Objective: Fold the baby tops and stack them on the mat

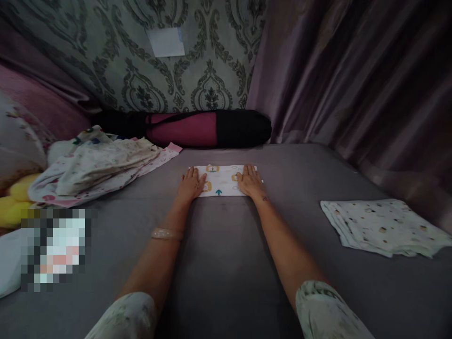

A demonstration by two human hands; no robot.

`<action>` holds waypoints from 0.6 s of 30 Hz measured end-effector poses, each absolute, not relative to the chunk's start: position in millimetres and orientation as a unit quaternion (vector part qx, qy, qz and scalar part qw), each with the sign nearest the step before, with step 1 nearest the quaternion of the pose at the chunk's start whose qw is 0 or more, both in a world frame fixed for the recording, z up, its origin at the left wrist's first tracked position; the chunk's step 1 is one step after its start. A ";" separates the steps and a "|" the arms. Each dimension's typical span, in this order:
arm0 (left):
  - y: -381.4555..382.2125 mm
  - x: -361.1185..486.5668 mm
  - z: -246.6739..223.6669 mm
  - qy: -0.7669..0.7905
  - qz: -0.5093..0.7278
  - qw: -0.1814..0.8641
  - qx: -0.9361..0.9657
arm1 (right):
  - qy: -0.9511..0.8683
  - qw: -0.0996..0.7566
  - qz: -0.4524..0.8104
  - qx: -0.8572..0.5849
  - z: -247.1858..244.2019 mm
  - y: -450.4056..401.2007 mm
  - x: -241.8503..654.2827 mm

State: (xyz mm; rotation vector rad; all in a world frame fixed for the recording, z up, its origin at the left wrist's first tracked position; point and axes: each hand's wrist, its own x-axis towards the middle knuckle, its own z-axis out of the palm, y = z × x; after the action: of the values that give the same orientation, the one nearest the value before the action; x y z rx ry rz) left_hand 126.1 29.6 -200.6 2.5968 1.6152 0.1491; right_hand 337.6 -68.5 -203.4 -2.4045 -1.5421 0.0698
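Observation:
A white cloth printed with yellow lion-like faces and a green plant lies folded into a flat rectangle in front of me. On its left end rests my left hand, palm down with the fingers stretched out. My right hand lies flat on the right end, its fingers pointing away from me. Neither hand grips the cloth; both press on its top. The cloth's underside is hidden.
A grey sheet covers the bed. On the right lies a folded printed cloth; on the left is a pile of printed cloths beside a yellow plush thing. A black and maroon long bag lies along the wall.

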 end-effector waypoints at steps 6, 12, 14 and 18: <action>22.3 133.1 -189.8 0.497 0.091 -0.028 0.863 | -0.553 0.163 -0.008 -0.817 -191.4 -67.6 329.2; 22.8 138.5 -201.8 0.476 0.043 0.019 0.878 | -0.572 0.124 -0.008 -0.811 -202.8 -66.8 319.2; 24.1 137.8 -204.4 0.477 0.039 0.027 0.878 | -0.571 0.121 -0.014 -0.812 -205.9 -66.7 318.9; 24.5 136.7 -203.6 0.476 0.037 0.031 0.878 | -0.570 0.122 -0.012 -0.812 -206.8 -66.5 320.2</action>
State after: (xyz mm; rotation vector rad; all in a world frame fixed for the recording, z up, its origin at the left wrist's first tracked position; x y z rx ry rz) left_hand 136.7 24.5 -203.6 2.7051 1.4654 0.1150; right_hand 320.2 -66.5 -206.8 -2.3715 -1.6649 -0.0336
